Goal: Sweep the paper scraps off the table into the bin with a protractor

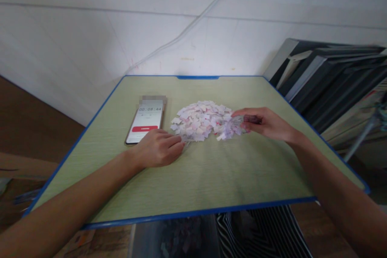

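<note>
A heap of small torn paper scraps point(199, 119), white, pink and pale purple, lies in the middle of the pale green table point(145, 197). My left hand point(163, 148) rests closed at the heap's front left edge. A thin pale bit shows by its fingertips, too small to name. On the heap's right side, my right hand point(269, 123) has thumb and fingers closed around a dark reddish-brown object point(252, 119). Its pale, purplish end touches the scraps, and its kind is unclear. Left of the heap lies a phone point(146, 119) showing a running timer; my left hand partly covers its lower corner.
Blue edging point(199, 212) borders the table. Below its front edge are a bin point(178, 238) with scraps inside and a black-and-white striped cloth point(263, 234). Dark flat panels point(332, 72) lean at the right. A cable point(181, 34) runs along the white wall behind.
</note>
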{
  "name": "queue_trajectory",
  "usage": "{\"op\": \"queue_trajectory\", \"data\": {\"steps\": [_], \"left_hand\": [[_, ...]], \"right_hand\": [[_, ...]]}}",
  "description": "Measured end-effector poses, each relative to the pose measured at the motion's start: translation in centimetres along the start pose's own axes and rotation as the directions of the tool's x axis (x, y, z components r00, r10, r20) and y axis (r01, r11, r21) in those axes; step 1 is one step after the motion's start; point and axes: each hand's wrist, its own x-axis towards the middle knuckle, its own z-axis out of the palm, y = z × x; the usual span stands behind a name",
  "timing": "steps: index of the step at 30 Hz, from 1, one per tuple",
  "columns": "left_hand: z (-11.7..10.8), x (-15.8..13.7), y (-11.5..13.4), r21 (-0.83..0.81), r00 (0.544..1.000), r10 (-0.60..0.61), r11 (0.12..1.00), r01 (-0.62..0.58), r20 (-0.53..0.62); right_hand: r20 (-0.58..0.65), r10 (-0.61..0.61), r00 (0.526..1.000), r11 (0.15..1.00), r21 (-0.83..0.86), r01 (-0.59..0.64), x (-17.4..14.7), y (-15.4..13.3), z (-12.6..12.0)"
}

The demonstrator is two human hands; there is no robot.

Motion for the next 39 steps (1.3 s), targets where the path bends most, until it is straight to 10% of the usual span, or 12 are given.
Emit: {"op": "queue_trajectory", "data": {"steps": [39], "left_hand": [[0.1,0.0,0.0,-0.013,1.000,-0.014,1.000,0.014,0.006]], "right_hand": [[0.079,-0.097,0.992,0.972,-0.208,0.111,-0.9,-1.0,-0.1]]}}
